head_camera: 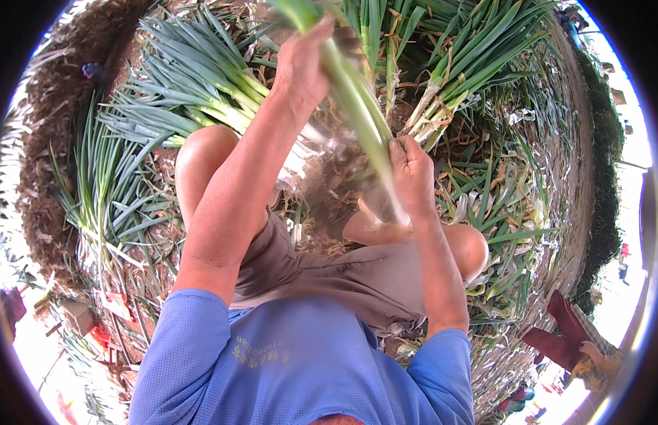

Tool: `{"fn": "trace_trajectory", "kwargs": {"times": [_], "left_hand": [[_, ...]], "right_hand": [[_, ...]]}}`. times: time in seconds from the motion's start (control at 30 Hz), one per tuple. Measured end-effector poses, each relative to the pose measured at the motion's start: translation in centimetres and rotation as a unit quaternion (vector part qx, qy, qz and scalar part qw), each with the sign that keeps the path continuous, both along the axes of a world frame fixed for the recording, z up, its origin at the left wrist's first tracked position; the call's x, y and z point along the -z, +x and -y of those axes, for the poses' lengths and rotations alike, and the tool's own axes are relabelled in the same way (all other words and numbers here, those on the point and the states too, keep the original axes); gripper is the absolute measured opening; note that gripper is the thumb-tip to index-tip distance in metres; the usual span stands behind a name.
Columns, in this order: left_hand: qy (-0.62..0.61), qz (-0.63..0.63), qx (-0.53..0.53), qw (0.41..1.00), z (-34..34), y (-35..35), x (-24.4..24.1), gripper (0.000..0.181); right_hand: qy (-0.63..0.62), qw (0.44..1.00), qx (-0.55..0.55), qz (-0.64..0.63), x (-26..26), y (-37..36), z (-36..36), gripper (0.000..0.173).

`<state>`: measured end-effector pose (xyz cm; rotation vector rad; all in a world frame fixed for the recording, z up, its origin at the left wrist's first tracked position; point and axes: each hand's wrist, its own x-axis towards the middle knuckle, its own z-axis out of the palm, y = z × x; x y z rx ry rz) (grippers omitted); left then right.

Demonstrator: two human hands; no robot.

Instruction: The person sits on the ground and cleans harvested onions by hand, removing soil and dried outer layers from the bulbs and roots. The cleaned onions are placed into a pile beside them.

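Observation:
A large green onion stalk (360,114) runs slantwise before me, its green top up and its white end down by my right knee; part of it is blurred. My left hand (307,61) grips its upper green part. Lower down, my right hand (412,170) has its thumb and fingers closed on the stalk near the pale end. To the left, a pile of green onions (201,79) lies with white roots towards my shins. Ahead on the right lie more untrimmed green onions (445,90) with dry outer leaves.
Peeled leaves and husks (498,228) cover the ground at right. Another onion bunch (98,196) lies at far left, with red scraps (116,305) behind it. A person's dark red-clad legs (565,334) show at lower right. My bent knees flank the work spot.

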<state>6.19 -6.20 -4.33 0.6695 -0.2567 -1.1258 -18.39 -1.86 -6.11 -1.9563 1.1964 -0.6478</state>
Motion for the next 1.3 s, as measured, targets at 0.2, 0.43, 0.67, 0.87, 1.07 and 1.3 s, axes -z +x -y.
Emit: {"fn": "trace_trajectory", "kwargs": {"times": [0.2,0.43,0.67,0.87,1.07,1.3], "left_hand": [[0.04,-0.033,0.024,0.998,-0.7,-0.5,-2.3,0.042],[0.04,0.031,0.058,0.997,-0.5,0.7,0.4,0.044],[0.019,0.053,0.08,0.995,-0.2,0.8,1.2,0.037],[0.024,0.041,0.11,0.993,-0.7,0.1,-0.2,0.05],[0.045,0.107,0.114,0.987,-1.1,0.0,-0.9,0.058],[0.106,0.139,0.108,0.979,-0.3,0.8,1.2,0.04]], "right_hand": [[0.111,0.994,0.01,0.017,-1.2,0.4,0.0,0.036],[0.259,0.964,0.025,0.061,-1.4,2.5,0.0,0.029],[0.292,0.953,0.03,0.072,-1.5,2.1,0.7,0.036],[0.363,0.926,-0.009,0.103,-2.2,2.6,1.3,0.06],[0.426,0.896,0.007,0.126,-2.4,1.9,1.4,0.051],[0.284,0.959,0.002,0.001,-1.2,1.8,2.0,0.034]]}}
